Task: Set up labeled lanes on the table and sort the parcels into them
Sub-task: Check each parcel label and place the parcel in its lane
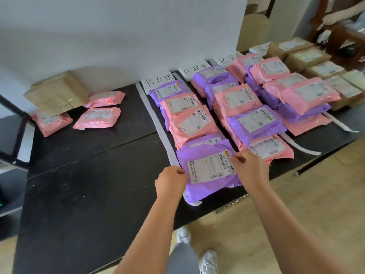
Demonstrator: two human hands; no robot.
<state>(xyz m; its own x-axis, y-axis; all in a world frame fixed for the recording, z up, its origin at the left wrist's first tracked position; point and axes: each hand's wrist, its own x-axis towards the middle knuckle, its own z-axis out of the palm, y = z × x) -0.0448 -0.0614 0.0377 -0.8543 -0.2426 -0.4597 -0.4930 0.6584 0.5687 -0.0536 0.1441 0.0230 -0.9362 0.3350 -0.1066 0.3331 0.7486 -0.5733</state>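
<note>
1. Holding purple parcel [209,171] from both sides: left hand [171,183] pinching its left edge, right hand [250,165] pinching its upper right corner beside the shipping sticker. Fingers curled onto the film on both.
2. Location: near end of lane 1, the lane headed by paper label [158,82], overlapping the parcel behind and close to the front edge of table [88,175].
3. Risk: sliding off the front edge on release. Cause: slick film on slick film, and no spare room in lane 1.
4. Risk: blurred lane boundary. Cause: lying over the near end of white strip [153,119], with a bit of strip poking out below.
5. Risk: slumping across lanes 2 and 3. Cause: bags piled in sloping layers.
6. Risk: missed items. Unsorted at far left: 3 pink parcels [96,120], plus brown box [57,93] leaning on the wall with its lower corner over 1 of them; likely to tip if that one is pulled.
7. Surface: black top, 2 panels with a seam, pale specks.
8. Room: white wall [118,36] behind, light wood floor [296,194], dark wood furniture far right, brown cartons [308,57] filling lane 4.
</note>
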